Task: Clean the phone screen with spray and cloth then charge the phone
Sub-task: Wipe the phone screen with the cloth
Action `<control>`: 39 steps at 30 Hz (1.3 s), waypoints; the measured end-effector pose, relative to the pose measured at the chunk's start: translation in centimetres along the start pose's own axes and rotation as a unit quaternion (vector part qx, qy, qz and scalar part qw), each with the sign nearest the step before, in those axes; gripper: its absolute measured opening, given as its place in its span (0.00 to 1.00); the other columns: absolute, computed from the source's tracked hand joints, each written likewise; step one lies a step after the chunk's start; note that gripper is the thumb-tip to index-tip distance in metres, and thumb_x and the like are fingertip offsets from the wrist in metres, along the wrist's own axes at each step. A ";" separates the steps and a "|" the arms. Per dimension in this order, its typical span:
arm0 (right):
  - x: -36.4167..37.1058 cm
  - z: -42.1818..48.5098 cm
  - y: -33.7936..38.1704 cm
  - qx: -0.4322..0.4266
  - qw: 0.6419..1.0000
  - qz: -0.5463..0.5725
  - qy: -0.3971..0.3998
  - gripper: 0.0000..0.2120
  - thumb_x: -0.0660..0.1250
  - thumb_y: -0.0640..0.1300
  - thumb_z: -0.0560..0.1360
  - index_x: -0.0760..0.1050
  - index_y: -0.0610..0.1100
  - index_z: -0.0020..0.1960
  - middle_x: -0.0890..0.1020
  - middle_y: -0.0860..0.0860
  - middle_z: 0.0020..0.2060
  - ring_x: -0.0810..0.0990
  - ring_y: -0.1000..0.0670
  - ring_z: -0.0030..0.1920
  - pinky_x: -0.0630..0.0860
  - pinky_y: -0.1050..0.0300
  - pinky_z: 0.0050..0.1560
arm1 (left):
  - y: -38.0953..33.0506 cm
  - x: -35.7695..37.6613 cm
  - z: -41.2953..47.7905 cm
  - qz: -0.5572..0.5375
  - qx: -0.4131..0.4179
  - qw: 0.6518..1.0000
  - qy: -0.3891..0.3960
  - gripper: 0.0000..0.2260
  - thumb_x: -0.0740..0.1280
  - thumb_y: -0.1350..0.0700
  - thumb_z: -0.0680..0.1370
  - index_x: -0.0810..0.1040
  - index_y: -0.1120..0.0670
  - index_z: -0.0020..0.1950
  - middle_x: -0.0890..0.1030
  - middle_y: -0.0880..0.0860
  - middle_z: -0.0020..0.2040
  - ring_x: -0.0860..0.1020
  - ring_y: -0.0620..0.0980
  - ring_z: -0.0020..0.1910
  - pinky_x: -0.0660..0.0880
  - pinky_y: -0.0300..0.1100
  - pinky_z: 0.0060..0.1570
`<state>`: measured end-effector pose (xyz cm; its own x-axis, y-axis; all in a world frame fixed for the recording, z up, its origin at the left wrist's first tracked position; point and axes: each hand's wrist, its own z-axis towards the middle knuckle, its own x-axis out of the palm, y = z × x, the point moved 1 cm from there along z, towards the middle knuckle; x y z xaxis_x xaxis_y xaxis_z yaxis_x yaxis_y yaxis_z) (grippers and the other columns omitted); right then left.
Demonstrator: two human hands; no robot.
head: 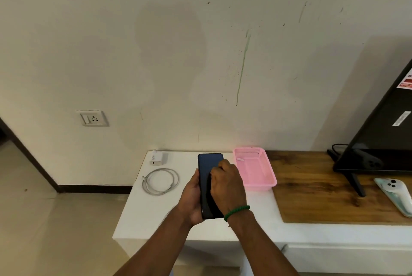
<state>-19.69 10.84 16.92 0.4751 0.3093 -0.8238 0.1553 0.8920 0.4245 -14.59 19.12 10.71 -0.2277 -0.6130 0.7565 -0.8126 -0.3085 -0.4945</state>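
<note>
The dark phone is held upright above the white table, screen facing me. My left hand grips its left edge and lower back. My right hand, with a green band at the wrist, lies over the lower right of the screen with curled fingers touching the glass. Whether anything is under those fingers is hidden. A white charger adapter and a coiled white cable lie on the table to the left of the phone. A wall socket sits further left. I see no spray bottle or cloth.
A pink plastic basket holding a small white item stands just right of the phone. Beyond it lies a wooden top with a black TV on a stand and a pale phone lying face down.
</note>
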 end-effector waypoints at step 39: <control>-0.7 -1.0 0.9 -0.006 1.000 0.011 -0.005 0.05 0.66 0.34 0.71 0.76 0.37 0.36 0.78 0.42 0.38 0.76 0.44 0.36 0.72 0.57 0.34 | -0.5 0.2 0.0 0.011 0.013 1.000 0.021 0.25 0.59 0.36 0.75 0.83 0.52 0.58 0.83 0.57 0.54 0.82 0.57 0.51 0.78 0.51 0.50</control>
<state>-20.72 11.79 17.48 0.4878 0.3261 -0.8098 0.1346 0.8884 0.4388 -14.21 19.17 11.16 -0.2688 -0.5884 0.7626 -0.7927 -0.3147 -0.5222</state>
